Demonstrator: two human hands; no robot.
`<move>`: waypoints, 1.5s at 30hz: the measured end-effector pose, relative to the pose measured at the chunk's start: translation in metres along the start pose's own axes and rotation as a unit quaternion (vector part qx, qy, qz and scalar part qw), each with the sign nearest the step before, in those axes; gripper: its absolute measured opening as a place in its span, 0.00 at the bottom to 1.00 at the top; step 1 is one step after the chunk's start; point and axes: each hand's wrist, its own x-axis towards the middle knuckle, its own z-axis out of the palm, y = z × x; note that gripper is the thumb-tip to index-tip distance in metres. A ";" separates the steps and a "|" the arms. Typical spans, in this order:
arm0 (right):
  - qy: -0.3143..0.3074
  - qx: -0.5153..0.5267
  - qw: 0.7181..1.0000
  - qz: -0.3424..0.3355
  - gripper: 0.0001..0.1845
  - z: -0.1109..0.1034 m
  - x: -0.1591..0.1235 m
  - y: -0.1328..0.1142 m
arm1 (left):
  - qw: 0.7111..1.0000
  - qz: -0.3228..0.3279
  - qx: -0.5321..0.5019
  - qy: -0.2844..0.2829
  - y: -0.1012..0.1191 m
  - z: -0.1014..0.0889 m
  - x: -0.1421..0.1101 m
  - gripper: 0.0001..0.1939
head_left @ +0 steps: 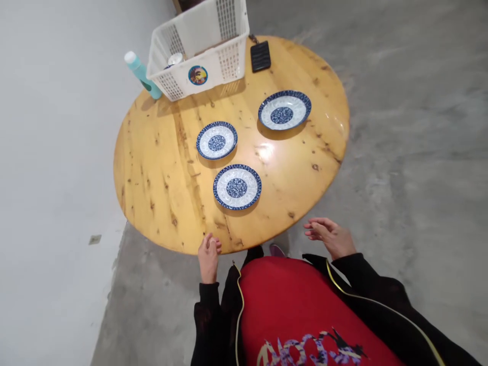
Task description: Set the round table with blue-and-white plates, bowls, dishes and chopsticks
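My left hand (208, 257) is at the near edge of the round wooden table (152, 168), its fingers loosely bent and a little apart, with nothing visible in them. Off the table's near right edge hovers my right hand (331, 237), empty, with thumb and fingers apart. Closest to my hands lies a blue-and-white plate (247, 187). Just behind it, slightly left, sits another plate (229, 144) with the same pattern. A larger oval-looking plate (297, 113) in matching blue and white rests farther right. Neither hand touches any plate.
A white plastic basket (213, 74) with a round sticker stands at the table's far side, holding a few partly hidden items. Left of it is a turquoise bottle (143, 76); right of it, a black wallet-like object (261, 56). A white wall (57, 127) runs along the left.
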 end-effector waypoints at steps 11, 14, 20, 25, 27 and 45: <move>0.013 -0.010 0.999 0.045 0.21 -0.085 -0.026 0.041 | 0.998 -0.011 0.026 -0.055 -0.019 0.058 -0.092 0.19; -0.013 -0.020 0.999 0.035 0.21 -0.090 -0.026 0.040 | 0.999 -0.022 0.025 -0.035 -0.027 0.062 -0.112 0.18; -0.088 -0.059 0.994 0.025 0.25 -0.086 -0.023 0.049 | 1.000 -0.021 0.015 0.013 -0.056 0.053 -0.154 0.20; -0.127 -0.072 0.989 0.021 0.27 -0.071 -0.031 0.057 | 0.998 -0.036 -0.013 0.042 -0.076 0.043 -0.174 0.22; -0.132 -0.072 0.989 0.015 0.26 -0.068 -0.035 0.058 | 0.999 -0.032 -0.019 0.035 -0.077 0.041 -0.172 0.22; -0.185 -0.089 0.979 -0.006 0.22 0.110 -0.132 0.096 | 0.997 -0.002 -0.012 0.071 -0.104 -0.138 -0.102 0.31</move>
